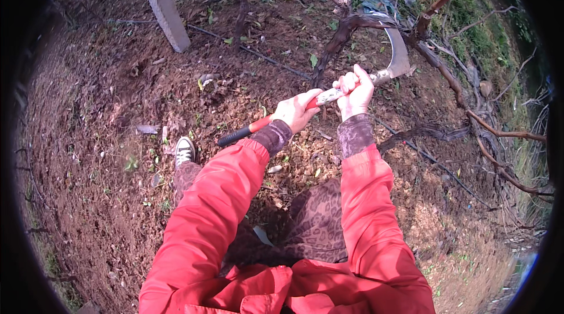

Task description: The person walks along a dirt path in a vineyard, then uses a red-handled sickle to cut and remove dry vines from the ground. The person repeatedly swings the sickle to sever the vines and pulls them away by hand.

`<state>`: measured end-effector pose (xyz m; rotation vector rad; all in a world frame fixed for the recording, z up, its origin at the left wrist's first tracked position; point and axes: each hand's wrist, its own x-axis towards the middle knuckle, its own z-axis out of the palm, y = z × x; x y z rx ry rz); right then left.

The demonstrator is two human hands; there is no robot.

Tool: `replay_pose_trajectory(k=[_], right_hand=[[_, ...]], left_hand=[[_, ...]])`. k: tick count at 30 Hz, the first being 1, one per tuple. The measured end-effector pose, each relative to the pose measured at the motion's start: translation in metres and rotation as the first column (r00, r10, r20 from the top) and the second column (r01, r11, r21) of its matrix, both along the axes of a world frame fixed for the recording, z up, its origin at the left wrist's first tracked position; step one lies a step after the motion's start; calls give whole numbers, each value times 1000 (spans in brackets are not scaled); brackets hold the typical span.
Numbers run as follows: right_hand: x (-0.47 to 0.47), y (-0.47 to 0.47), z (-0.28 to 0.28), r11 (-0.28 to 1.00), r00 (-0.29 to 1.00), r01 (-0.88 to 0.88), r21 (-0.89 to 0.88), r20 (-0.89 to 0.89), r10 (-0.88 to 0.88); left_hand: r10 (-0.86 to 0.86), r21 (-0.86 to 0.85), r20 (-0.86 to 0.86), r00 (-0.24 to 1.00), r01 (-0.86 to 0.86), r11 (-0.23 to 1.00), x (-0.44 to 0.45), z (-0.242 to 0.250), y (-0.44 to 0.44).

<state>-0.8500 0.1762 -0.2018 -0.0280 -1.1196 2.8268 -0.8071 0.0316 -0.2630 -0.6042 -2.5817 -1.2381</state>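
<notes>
I hold a long-handled sickle in both hands, at a slant in front of me. Its curved metal blade [398, 52] points up and away on the right, and a dark, bent vine branch [348, 27] crosses near its tip. My right hand [356, 93] is closed around the pale upper shaft, just below the riveted blade socket [380, 77]. Lower down, my left hand [294, 112] wraps the red part of the handle [261, 123]. The black grip [233, 136] sticks out past my left wrist, towards the lower left.
A concrete post [165, 10] leans at the upper left. Thin black hose [264, 56] runs across the brown soil [110, 107]. Woody vines [445, 71] sprawl along the right, before a grassy bank [476, 19]. My sneaker [184, 152] stands on the soil at left.
</notes>
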Motion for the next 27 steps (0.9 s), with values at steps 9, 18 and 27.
replay_pose_trajectory(k=[9, 18, 27], right_hand=[[6, -13, 34, 989, 991, 97, 114, 80, -107], [25, -22, 46, 919, 992, 102, 381, 29, -122], [31, 2, 12, 945, 938, -317, 80, -121, 325]], left_hand=[[-114, 228, 130, 985, 82, 970, 3, 5, 0], [-501, 823, 96, 860, 214, 526, 23, -11, 33], [-52, 351, 246, 968, -39, 935, 45, -13, 22]])
